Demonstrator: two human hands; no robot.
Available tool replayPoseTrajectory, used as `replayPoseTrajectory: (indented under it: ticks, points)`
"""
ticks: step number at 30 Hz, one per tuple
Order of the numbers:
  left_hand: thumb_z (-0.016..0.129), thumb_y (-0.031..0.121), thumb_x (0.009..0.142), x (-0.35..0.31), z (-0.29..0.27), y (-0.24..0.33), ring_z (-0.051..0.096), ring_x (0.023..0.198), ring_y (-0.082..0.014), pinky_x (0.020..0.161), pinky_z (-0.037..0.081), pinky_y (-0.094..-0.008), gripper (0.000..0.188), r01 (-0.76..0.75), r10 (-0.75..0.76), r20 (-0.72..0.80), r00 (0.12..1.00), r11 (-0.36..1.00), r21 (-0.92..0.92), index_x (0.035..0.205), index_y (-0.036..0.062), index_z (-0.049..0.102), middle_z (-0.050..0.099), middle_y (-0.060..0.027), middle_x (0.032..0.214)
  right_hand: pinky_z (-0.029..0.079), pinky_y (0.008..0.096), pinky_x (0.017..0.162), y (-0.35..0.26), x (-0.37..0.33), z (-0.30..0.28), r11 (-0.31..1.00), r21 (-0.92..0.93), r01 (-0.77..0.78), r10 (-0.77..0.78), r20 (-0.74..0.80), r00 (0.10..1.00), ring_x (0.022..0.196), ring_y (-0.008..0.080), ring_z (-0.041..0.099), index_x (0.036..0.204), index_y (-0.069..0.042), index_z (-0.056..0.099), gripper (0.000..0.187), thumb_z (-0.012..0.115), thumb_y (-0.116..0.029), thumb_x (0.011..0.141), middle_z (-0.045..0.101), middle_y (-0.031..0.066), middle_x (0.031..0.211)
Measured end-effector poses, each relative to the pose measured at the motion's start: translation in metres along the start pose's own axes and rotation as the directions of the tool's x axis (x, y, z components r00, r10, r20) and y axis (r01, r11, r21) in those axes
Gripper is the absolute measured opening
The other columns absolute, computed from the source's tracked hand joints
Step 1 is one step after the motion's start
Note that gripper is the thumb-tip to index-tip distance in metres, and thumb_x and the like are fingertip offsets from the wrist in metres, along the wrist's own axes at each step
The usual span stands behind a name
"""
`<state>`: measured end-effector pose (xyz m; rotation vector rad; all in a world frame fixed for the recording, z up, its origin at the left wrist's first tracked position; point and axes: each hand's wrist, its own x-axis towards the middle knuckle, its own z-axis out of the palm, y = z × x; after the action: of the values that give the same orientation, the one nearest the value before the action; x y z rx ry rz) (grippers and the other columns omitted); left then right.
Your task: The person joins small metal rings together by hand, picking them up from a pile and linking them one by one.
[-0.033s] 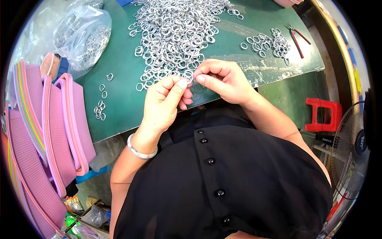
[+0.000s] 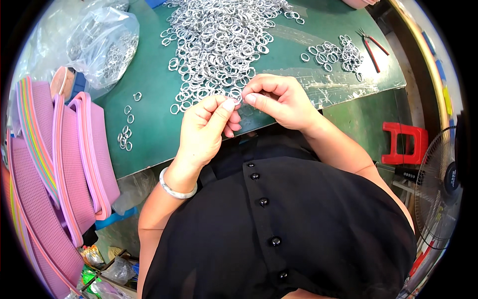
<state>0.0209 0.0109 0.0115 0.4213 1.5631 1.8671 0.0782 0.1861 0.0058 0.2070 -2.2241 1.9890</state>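
Thumb and fingers of my left hand (image 2: 201, 127) pinch a small silver metal ring (image 2: 237, 100) at the table's near edge. My right hand (image 2: 281, 102) is closed too, its thumb and forefinger pressed together against the ring's right side; whether a second small piece sits between them is hidden. Just beyond my fingertips spreads a large heap of silver rings (image 2: 219, 45). To the right lies a smaller group of rings (image 2: 351, 57), and several loose rings (image 2: 125, 133) rest at the left.
Red-handled pliers (image 2: 372, 50) lie on the green table (image 2: 154, 119) at the far right. A clear bag of rings (image 2: 107, 50) stands far left, above stacked pink baskets (image 2: 94, 154). A red stool (image 2: 406, 144) and a fan (image 2: 438, 184) are at the right.
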Motion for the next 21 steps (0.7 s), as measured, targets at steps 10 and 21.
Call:
replayPoseTrajectory:
  ticks: [10,21]
  points:
    - [0.051,0.016,0.088,-0.0005,0.0031,-0.0009,0.051,0.056,-0.0054,0.049,0.04,-0.0166,0.015,-0.017,0.017,-0.003,1.0,1.0,0.024,0.085,0.0029,0.059,0.057,-0.0007,0.067,0.041,0.02,0.064,0.0054,-0.0008,0.0034,0.969,0.231,-0.093,0.096,0.0,0.995,0.071,0.0036,0.05,0.087,0.0,0.06,0.012,0.057,-0.01,0.083,0.058,-0.0009,0.078]
    - [0.049,0.017,0.089,0.0015,0.0008,-0.0025,0.052,0.055,-0.0073,0.049,0.041,-0.0178,0.018,0.078,-0.075,0.059,0.995,0.995,-0.057,0.087,0.0018,0.059,0.056,-0.0017,0.067,0.044,0.0222,0.069,0.0024,-0.0018,0.0038,0.956,0.276,-0.101,0.096,0.03,0.995,0.076,0.0065,0.054,0.089,0.0,0.059,0.011,0.056,-0.008,0.083,0.06,0.0025,0.081]
